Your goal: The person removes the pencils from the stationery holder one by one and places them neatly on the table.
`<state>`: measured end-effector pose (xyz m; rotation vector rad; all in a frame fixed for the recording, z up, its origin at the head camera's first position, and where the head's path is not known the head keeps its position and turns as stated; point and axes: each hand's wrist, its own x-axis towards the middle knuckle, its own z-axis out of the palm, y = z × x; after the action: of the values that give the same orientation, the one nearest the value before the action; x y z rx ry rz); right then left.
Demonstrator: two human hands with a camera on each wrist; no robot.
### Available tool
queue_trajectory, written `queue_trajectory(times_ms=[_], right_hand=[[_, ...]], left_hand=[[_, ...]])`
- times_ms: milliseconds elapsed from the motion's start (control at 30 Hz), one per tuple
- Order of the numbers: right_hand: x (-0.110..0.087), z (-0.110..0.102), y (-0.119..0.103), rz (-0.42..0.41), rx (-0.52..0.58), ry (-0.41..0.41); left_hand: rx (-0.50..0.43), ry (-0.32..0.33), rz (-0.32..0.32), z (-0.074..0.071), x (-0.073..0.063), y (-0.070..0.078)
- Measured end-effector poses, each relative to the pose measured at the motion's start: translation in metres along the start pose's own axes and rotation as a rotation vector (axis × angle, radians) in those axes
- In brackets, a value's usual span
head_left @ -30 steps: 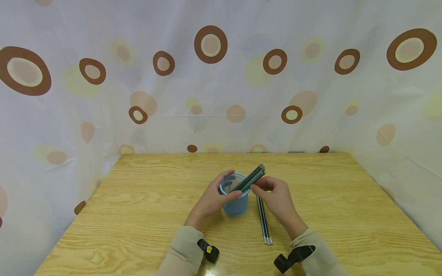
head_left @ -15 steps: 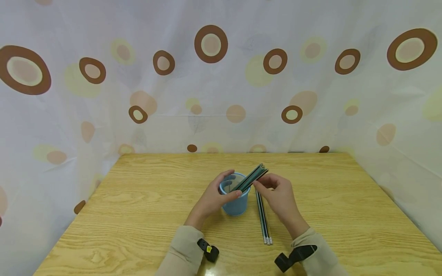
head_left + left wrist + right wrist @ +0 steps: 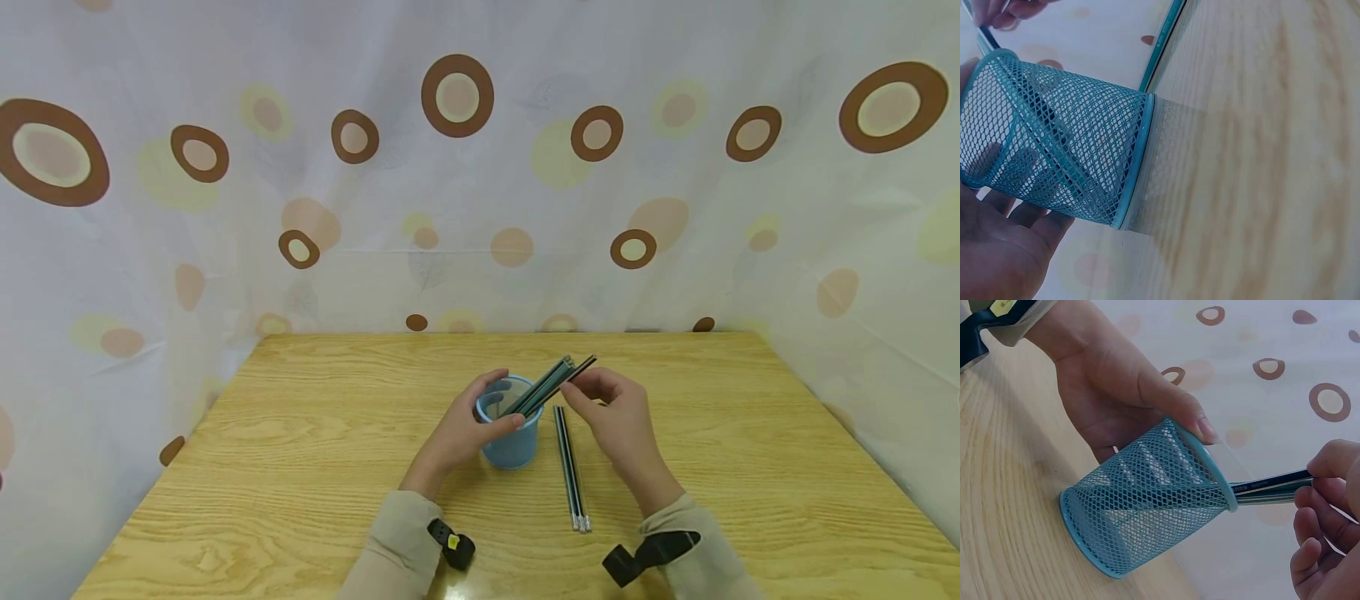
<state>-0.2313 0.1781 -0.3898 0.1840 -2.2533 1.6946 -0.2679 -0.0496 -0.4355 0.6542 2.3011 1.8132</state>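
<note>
A blue mesh pencil cup [image 3: 512, 450] stands on the wooden table, its mouth toward the top. My left hand [image 3: 459, 432] grips it from the left, thumb lying along the near rim. Several dark and green pencils [image 3: 546, 388] lean out of the cup to the right. At their upper ends my right hand [image 3: 619, 417] pinches one dark pencil [image 3: 1272, 482] between thumb and forefinger. That pencil sticks out beyond the others, its lower part still inside the mesh. In the left wrist view the pencils in the cup slant behind the mesh wall [image 3: 1079, 119].
A small row of pencils [image 3: 572, 475] lies on the table [image 3: 300, 467] just right of the cup, silvery ends toward me. A white curtain [image 3: 480, 192] with brown circles hangs behind the table. Both wrists carry black straps with cameras [image 3: 636, 560].
My right hand has moved up and to the right, sliding one dark pencil partway out of the bunch. My left hand and the cup have stayed in place.
</note>
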Motion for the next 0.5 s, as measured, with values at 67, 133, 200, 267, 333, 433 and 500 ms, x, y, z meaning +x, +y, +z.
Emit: queue_trajectory(times_ms=[67,133,200,267,333,433,500], right_hand=[[0.0,-0.002,0.001,-0.002,0.01,0.001],[0.001,-0.004,0.001,-0.005,0.019,0.003],[0.001,-0.006,-0.001,-0.006,0.024,0.004],[0.001,-0.007,-0.003,-0.006,0.026,0.007],[0.001,-0.009,-0.004,-0.009,0.026,0.012],[0.001,-0.011,-0.006,-0.012,0.03,0.022],[0.002,-0.013,-0.007,-0.016,0.04,0.028]], left_hand=[[0.0,-0.001,0.0,0.0,0.0,0.0],[0.001,-0.002,-0.001,0.0,0.0,0.0],[0.0,-0.003,-0.002,0.0,0.0,-0.001],[-0.001,-0.003,-0.004,0.0,0.0,0.0],[-0.003,-0.002,-0.007,0.0,0.0,0.0],[-0.004,0.0,-0.008,0.0,0.0,0.0],[-0.005,0.0,-0.007,0.0,0.0,0.0]])
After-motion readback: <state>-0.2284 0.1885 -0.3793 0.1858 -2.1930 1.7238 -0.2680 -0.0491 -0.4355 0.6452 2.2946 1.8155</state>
